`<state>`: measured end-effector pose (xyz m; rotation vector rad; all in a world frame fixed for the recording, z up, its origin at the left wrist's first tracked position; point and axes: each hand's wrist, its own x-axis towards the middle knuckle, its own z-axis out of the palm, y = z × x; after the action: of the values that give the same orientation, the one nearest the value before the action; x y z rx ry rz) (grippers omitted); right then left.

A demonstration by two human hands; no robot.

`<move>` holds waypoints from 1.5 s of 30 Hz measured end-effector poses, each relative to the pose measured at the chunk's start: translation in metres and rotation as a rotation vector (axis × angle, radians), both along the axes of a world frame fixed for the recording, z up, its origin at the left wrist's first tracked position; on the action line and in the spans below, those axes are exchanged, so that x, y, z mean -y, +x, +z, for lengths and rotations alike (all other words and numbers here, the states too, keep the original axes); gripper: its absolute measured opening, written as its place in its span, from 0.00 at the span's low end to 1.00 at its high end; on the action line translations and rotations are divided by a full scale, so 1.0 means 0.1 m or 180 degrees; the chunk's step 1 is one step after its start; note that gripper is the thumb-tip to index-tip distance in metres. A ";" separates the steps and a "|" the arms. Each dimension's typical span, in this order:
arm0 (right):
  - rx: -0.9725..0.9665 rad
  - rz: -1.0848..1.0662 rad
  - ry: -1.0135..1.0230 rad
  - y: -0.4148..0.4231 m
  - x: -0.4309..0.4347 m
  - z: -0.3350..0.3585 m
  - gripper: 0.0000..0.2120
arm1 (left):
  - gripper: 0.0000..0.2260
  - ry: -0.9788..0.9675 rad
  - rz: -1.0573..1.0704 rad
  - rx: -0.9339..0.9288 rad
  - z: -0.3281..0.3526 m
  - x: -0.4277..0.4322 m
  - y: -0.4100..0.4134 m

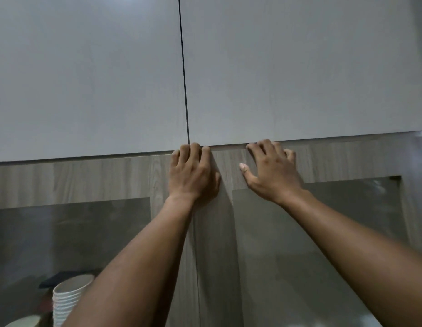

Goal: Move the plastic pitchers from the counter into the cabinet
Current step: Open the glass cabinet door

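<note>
No plastic pitcher is in view. Two flat light-grey doors of the upper cabinet, the left door [87, 79] and the right door [299, 67], fill the top of the view and look closed or nearly so. My left hand [193, 175] is raised to their bottom edge right at the seam, with its fingertips curled onto the edge. My right hand [271, 171] reaches the bottom edge of the right door, fingertips hooked on it and thumb spread out to the left. Both forearms reach up from below.
Below the cabinet is a wood-grain front [87, 180] with two glass panels [323, 232]. A stack of white paper cups [66, 300] stands at the lower left, with a dark object [54, 280] behind it and a pale round rim [23, 322] at the bottom edge.
</note>
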<state>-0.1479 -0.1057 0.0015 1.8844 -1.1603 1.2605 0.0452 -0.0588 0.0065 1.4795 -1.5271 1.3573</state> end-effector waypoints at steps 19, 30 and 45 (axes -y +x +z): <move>0.1311 0.1272 0.0509 -1.42 -2.36 0.04 0.22 | 0.15 -0.0541 -0.2528 -0.1494 -0.09 -2.60 -2.01; 0.2552 0.2496 0.1351 -3.10 -3.84 0.04 0.23 | 0.17 -0.0145 -0.4307 -0.1653 -0.52 -3.40 -3.93; 0.0896 -0.1219 -0.0286 -5.01 -4.03 -0.79 0.37 | 0.30 0.0935 -0.3971 -0.0162 -1.15 -2.49 -5.88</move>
<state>-0.6490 0.2968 -0.0778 1.3640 -1.4979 1.3548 -0.5432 0.1904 -0.1086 0.4051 -2.0745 0.3443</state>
